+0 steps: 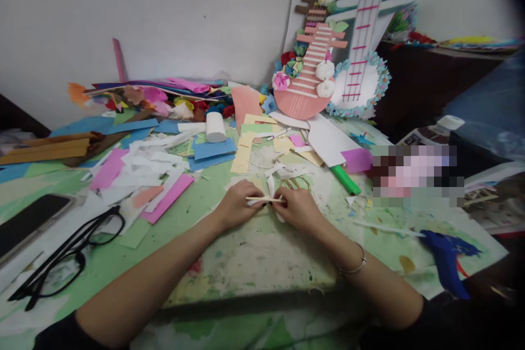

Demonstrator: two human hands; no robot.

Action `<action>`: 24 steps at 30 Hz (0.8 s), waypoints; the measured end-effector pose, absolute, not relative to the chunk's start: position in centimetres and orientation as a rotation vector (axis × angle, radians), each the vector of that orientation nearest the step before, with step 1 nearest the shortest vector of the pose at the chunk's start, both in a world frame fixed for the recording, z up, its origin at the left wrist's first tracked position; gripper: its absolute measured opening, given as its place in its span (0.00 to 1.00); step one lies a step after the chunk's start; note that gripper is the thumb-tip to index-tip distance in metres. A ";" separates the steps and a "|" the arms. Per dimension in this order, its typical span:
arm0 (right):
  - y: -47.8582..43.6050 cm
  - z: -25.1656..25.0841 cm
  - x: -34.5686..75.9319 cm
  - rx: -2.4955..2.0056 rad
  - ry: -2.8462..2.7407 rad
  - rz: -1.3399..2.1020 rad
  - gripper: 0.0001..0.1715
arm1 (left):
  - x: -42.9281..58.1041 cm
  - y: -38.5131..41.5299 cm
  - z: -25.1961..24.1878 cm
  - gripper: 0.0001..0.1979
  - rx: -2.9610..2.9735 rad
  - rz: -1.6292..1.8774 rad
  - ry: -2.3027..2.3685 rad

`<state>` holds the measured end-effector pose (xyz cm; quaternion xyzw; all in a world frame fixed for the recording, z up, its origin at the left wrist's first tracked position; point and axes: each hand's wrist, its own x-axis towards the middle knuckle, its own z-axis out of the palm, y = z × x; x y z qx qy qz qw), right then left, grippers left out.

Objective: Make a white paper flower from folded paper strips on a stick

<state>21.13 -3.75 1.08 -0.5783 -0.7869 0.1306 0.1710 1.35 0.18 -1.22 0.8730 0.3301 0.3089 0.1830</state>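
Observation:
My left hand [240, 205] and my right hand [299, 208] meet over the middle of the table. Between their pinched fingers lies a thin, pale wooden stick [266, 198], held level, one end by each hand. A narrow white paper strip [271, 185] rises at the stick's middle, by my right fingertips. Whether it is wound around the stick or only touches it, I cannot tell. Just behind my right hand, partly hidden, are gold-coloured loops [302, 181] that look like scissor handles. More white paper scraps lie beside them.
Glasses [77, 251] and a phone [33, 224] lie at left, near white strips [143, 158] and coloured paper. A white roll [215, 127] stands behind. Paper guitars [305, 95] lean on the wall. At right are a green cutter [345, 179] and a blue glue gun [445, 257].

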 end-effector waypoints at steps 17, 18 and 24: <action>-4.2 2.1 21.5 -1.235 -2.347 0.812 0.24 | 0.6 -0.3 0.4 0.11 2.555 0.614 0.873; -4.2 2.2 21.6 -1.218 -2.351 0.821 0.25 | 0.7 -0.4 0.5 0.12 2.567 0.610 0.891; -3.1 2.1 22.8 -1.330 -2.155 0.703 0.19 | 1.3 -1.3 0.4 0.09 2.586 0.613 1.111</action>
